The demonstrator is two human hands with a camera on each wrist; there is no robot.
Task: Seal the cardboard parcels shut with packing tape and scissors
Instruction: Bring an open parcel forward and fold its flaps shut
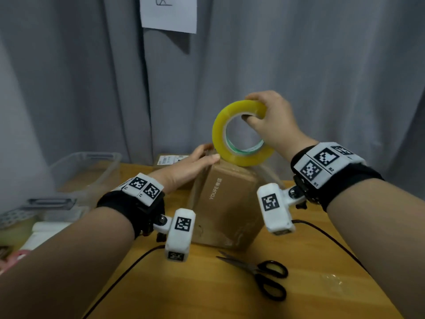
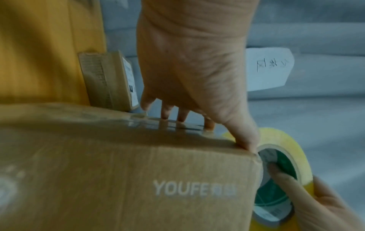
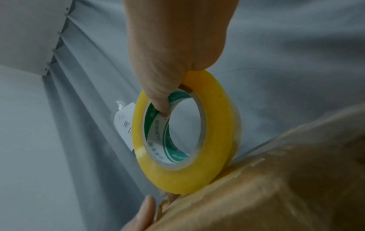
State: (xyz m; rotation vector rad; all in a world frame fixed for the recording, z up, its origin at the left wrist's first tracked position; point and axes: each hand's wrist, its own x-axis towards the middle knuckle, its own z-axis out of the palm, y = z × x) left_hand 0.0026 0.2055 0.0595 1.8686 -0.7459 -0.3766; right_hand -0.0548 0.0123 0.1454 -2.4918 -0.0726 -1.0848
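Right hand (image 1: 271, 120) gripping tape roll (image 1: 239, 134), left hand (image 1: 195, 164) flat on parcel (image 1: 227, 203) edge

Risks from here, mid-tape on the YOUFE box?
1. The right hand holds the tape roll by thumb and fingers at its top only; a hard pull might twist it and lay the tape crooked.
2. The left hand presses only the far top edge of the box, which looks tilted; it may shift.
3. The scissors lie on the table while both hands are busy; cutting means releasing something.
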